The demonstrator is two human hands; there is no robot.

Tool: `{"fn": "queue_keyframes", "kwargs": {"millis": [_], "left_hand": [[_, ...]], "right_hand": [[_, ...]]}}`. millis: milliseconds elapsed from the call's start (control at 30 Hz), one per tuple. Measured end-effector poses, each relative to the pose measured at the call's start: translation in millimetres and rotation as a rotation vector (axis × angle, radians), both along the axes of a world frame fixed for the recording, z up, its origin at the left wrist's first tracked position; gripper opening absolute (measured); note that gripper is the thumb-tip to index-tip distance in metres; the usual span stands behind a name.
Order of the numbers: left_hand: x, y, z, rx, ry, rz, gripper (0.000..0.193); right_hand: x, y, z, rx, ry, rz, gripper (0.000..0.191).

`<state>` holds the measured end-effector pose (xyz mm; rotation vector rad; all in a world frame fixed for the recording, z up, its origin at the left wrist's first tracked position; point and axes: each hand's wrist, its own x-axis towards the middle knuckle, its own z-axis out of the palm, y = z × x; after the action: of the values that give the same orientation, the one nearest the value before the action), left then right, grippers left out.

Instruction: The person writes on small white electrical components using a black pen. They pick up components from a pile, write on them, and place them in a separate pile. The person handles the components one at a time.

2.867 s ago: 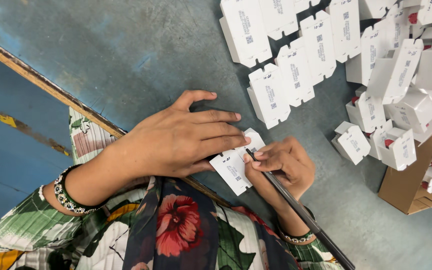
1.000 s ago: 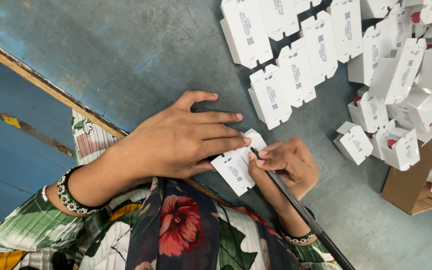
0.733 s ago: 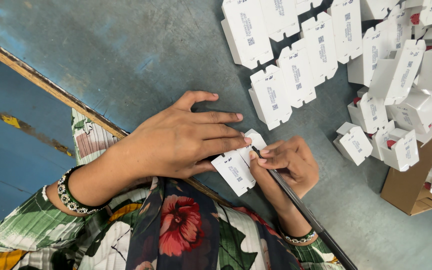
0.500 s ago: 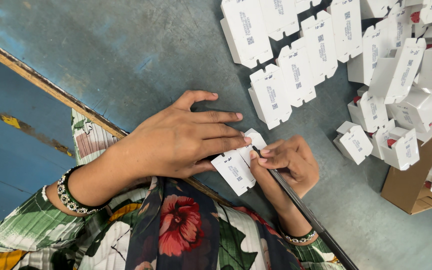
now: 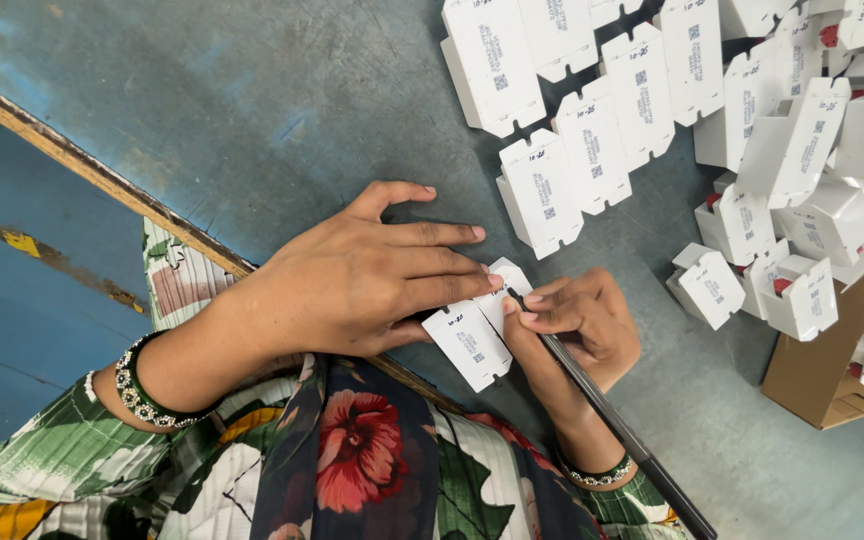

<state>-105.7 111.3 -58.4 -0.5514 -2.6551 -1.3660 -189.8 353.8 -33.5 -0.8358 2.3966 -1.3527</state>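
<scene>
Two hands: both work on one flat white cardboard carton blank (image 5: 477, 335) lying on the blue-grey worn metal table (image 5: 252, 110).
Left hand (image 5: 352, 280): spread flat, palm down, fingers stretched out and pressing the carton blank against the table; it grips nothing.
Right hand (image 5: 577, 320): closed around a thin dark pen (image 5: 602, 415), fingers pinched near its tip, the tip touching the upper edge of the blank.
Carton blank: near the table's front edge, partly under the left fingers, just beside the right hand.
Wrists: a dark beaded bracelet (image 5: 137, 385) on the left, a similar beaded band (image 5: 592, 472) on the right.
Other blanks: a row of flat white carton blanks (image 5: 592, 140) lies further back on the table, apart from the hands.
Folded boxes: a heap of small white folded boxes (image 5: 802, 230) sits to the right, some resting in a brown cardboard box (image 5: 817, 375).
</scene>
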Motion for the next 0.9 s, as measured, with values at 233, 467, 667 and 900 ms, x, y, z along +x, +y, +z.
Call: {"fn": "queue_keyframes", "kwargs": {"millis": [233, 467, 667, 900], "left_hand": [[0.4, 0.4, -0.3, 0.001, 0.007, -0.001, 0.061], [1.4, -0.1, 4.6, -0.015, -0.006, -0.009, 0.068], [7.2, -1.7, 23.8, -0.061, -0.030, -0.013, 0.096], [11.9, 23.9, 39.7, -0.197, 0.093, -0.067, 0.105]], "right_hand": [[-0.4, 4.1, -2.0, -0.021, -0.015, 0.012, 0.025], [-2.5, 14.0, -12.1, -0.419, -0.154, -0.036, 0.025], [-2.9, 46.6, 0.2, -0.481, -0.105, -0.072, 0.016], [23.6, 86.9, -22.1, -0.684, -0.192, -0.247, 0.042]]}}
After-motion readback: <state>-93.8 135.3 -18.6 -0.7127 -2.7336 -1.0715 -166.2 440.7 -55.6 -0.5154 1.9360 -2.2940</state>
